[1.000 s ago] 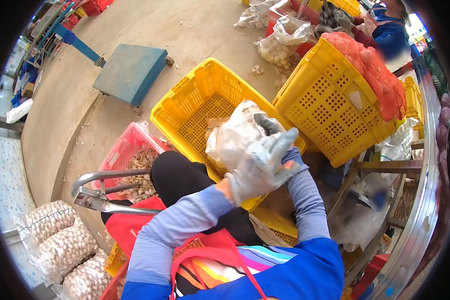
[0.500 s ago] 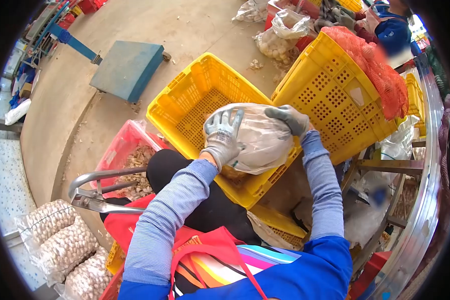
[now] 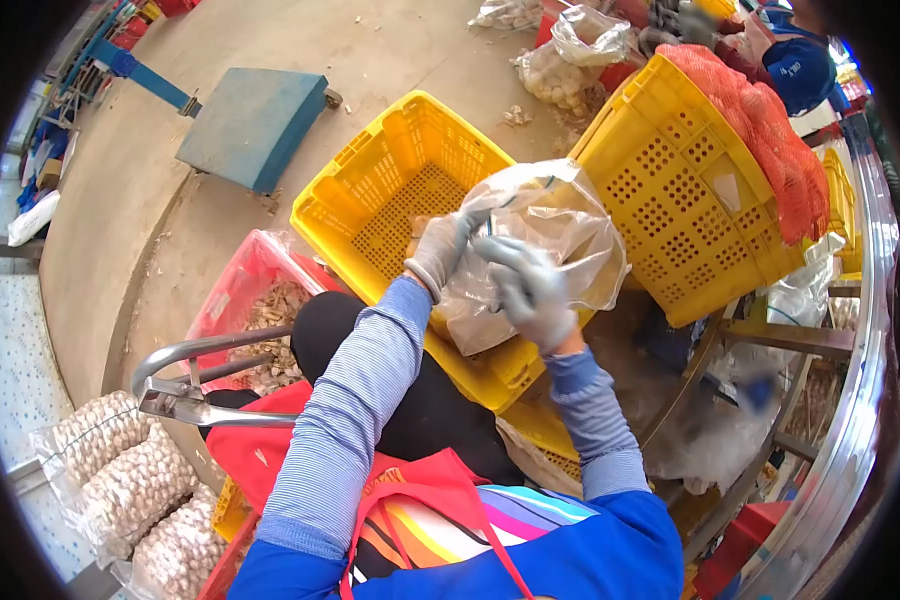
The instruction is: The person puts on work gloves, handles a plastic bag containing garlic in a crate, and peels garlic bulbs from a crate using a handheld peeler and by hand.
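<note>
A clear plastic bag (image 3: 580, 235) is spread, crumpled and see-through, above the yellow crate (image 3: 330, 180) in front of my knees. My left hand (image 3: 438, 255), in a grey glove, has its fingers closed on the bag's left side. Over the bag's front is my right hand (image 3: 532, 295), gloved too, with its fingertips close to the left hand's. Motion smears those fingers, so their grip cannot be made out. Perforated walls and floor show inside the crate.
To the right, a tilted yellow crate (image 3: 685, 195) carries a red mesh sack (image 3: 755, 130). A pink tub (image 3: 235, 290) with garlic scraps stands left, near a metal bar. Bags of garlic (image 3: 135, 490) lie lower left. A blue platform scale (image 3: 250, 125) stands ahead; a co-worker (image 3: 795, 75) is upper right.
My right hand has moved left and down from the bag's far right side towards my left hand. The bag has gone from bunched and rounded to spread wider.
</note>
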Demonstrator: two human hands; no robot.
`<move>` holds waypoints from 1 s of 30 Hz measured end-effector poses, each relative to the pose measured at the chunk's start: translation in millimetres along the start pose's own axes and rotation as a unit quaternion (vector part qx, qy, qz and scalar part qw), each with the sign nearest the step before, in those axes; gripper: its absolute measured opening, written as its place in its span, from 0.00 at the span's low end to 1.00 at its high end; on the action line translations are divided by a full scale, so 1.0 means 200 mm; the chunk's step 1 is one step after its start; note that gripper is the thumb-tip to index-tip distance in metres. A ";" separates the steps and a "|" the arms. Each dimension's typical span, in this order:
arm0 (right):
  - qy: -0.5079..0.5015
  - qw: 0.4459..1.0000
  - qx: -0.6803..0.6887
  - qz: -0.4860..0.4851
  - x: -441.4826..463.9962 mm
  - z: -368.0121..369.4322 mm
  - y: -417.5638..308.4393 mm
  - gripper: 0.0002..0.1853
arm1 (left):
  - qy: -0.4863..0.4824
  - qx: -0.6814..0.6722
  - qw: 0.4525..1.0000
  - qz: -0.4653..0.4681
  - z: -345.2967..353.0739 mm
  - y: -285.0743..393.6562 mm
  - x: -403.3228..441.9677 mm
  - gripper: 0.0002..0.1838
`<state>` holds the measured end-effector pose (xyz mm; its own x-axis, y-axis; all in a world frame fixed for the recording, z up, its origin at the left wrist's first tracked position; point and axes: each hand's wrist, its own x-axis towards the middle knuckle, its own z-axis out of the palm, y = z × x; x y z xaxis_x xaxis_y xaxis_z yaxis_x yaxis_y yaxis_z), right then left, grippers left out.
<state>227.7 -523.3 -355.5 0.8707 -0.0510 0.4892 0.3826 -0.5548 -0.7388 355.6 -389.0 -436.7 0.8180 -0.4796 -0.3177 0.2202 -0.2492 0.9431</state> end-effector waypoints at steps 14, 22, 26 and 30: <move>0.085 0.962 0.060 0.252 -0.23 -0.03 0.22 0.33 | -0.043 -0.500 0.865 -0.022 -0.08 0.18 -0.08 0.21; -0.192 0.965 -0.067 0.165 -0.07 0.21 0.73 0.18 | -0.208 0.076 0.973 0.063 -0.18 -0.04 0.06 0.21; -0.219 0.919 0.033 0.326 -0.01 0.14 0.98 0.22 | 0.113 0.371 0.919 0.071 -0.36 0.23 -0.03 0.25; -0.254 0.879 -0.186 0.358 0.24 0.04 0.52 0.25 | 0.377 0.373 0.777 0.339 -0.16 0.49 -0.25 0.34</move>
<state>311.1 -577.7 -413.2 0.9089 -0.1730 -0.3793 -0.3651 -0.7696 -0.5239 352.9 -362.1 -324.2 0.7522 -0.1542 0.6407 -0.5367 -0.7075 0.4598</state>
